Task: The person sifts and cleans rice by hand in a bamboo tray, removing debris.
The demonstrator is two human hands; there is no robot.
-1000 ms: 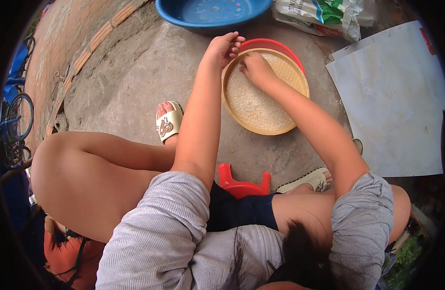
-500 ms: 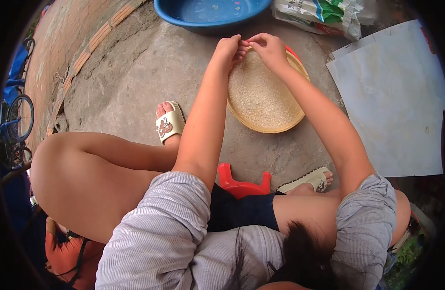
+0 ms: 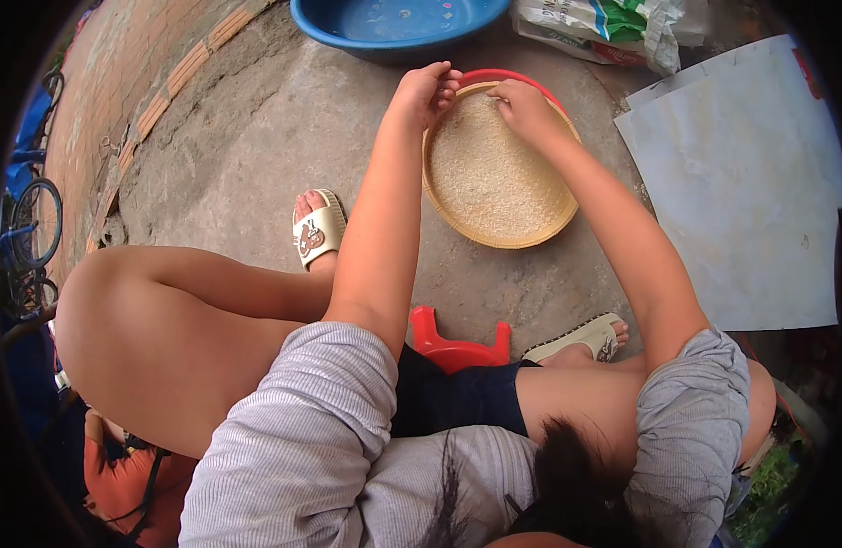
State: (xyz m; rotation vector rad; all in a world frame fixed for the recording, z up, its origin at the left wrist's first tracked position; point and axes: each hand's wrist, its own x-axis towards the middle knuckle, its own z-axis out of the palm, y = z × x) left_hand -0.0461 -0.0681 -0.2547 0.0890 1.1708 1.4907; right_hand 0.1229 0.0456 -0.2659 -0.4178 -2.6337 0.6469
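Observation:
A round yellow basket (image 3: 503,243) holds a layer of pale grains that look like rice (image 3: 494,173). Behind its far edge shows the rim of a red basin (image 3: 508,76), mostly hidden by the basket. My left hand (image 3: 430,93) is at the basket's far left edge, its fingers curled in; whatever they hold is too small to tell. Over the far part of the grains is my right hand (image 3: 529,111), thumb and fingers bent together in a pinch, with their contents not visible.
A blue basin (image 3: 398,41) stands beyond the basket, beside a printed white and green sack (image 3: 613,27). White sheets (image 3: 736,192) lie at the right. A red plastic stool (image 3: 462,352) is under me, between my sandaled feet. Another person's orange clothing (image 3: 133,484) shows lower left.
My hands, close together at the basket's far rim before, have moved apart. The left shifted slightly left and away; the right came right and nearer, over the grains.

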